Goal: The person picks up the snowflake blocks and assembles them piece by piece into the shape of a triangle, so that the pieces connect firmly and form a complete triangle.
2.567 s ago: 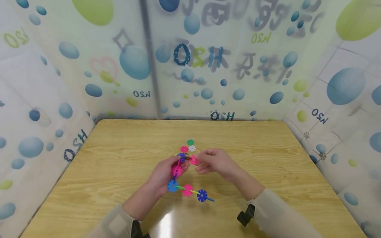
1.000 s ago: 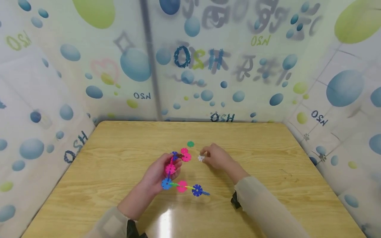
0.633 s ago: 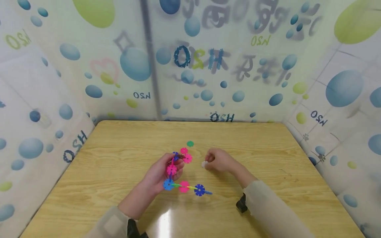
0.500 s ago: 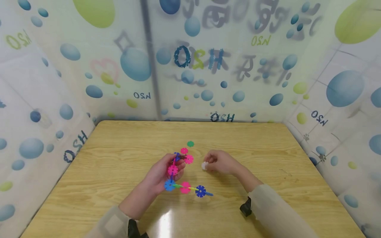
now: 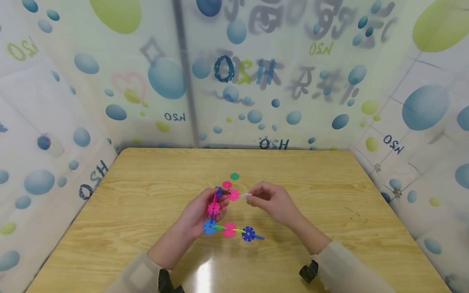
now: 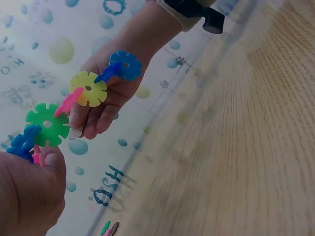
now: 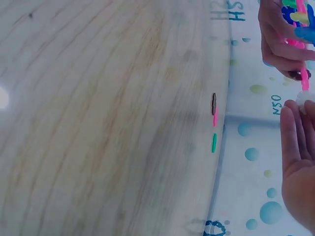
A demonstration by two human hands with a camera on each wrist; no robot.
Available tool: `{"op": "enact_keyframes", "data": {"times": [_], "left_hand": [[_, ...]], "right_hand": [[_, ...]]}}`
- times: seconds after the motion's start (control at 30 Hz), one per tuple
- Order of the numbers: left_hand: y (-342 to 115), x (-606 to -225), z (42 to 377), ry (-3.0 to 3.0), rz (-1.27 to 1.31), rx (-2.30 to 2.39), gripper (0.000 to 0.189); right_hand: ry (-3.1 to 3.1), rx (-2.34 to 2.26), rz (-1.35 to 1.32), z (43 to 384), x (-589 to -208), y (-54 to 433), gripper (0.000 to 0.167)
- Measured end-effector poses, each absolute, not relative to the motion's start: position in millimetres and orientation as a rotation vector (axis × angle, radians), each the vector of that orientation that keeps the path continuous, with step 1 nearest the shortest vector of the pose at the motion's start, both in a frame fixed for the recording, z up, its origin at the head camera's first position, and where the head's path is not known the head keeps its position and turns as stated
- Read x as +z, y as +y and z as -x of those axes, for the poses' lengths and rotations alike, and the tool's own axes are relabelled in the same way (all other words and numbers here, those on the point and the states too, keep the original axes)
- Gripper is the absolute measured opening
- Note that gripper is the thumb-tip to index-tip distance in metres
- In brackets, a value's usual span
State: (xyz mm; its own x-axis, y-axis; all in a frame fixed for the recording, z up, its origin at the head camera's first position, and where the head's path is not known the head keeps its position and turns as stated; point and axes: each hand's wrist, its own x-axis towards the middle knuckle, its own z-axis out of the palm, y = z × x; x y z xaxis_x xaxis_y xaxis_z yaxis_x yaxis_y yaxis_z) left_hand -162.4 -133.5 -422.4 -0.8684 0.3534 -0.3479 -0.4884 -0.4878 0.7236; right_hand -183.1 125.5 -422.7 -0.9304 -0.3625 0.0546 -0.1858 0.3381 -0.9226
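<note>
My left hand (image 5: 196, 215) holds a chain of slotted snowflake discs, gripping it near its far end. The chain bends down past a light blue disc (image 5: 210, 227) and runs right to a dark blue disc (image 5: 248, 233). At its far end a pink disc (image 5: 233, 195) sticks out beyond the left fingertips, joined to a brown one partly hidden by them. My right hand (image 5: 276, 204) pinches a white disc (image 5: 245, 196) between thumb and fingers, its edge right at the pink disc. In the left wrist view, a green disc (image 6: 47, 124) and a yellow disc (image 6: 88, 89) of the chain show.
Behind the hands a loose green disc (image 5: 234, 176) and a loose pink disc (image 5: 226, 184) lie on the wooden table (image 5: 146, 175). A brown disc (image 7: 213, 104) lies beside them in the right wrist view. Patterned curtains (image 5: 293, 89) stand round the table.
My right hand let go of the pink disc at the chain's end, took the white disc from the table, turned it at the right, and brought it back left to the chain. My left hand kept its hold.
</note>
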Motion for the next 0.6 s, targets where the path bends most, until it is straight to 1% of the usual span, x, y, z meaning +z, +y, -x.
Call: {"op": "enact_keyframes", "data": {"times": [0.37, 0.6], "left_hand": [[-132.6, -421.7, 163.1, 1.164, 0.161, 2.346, 0.033], [-130.4, -421.5, 162.5, 1.234, 0.212, 2.327, 0.034]], "right_hand": [[2.492, -1.659, 0.549, 180.0, -424.4, 120.3, 0.012], [2.567, -1.667, 0.573, 180.2, -424.9, 117.6, 0.009]]}}
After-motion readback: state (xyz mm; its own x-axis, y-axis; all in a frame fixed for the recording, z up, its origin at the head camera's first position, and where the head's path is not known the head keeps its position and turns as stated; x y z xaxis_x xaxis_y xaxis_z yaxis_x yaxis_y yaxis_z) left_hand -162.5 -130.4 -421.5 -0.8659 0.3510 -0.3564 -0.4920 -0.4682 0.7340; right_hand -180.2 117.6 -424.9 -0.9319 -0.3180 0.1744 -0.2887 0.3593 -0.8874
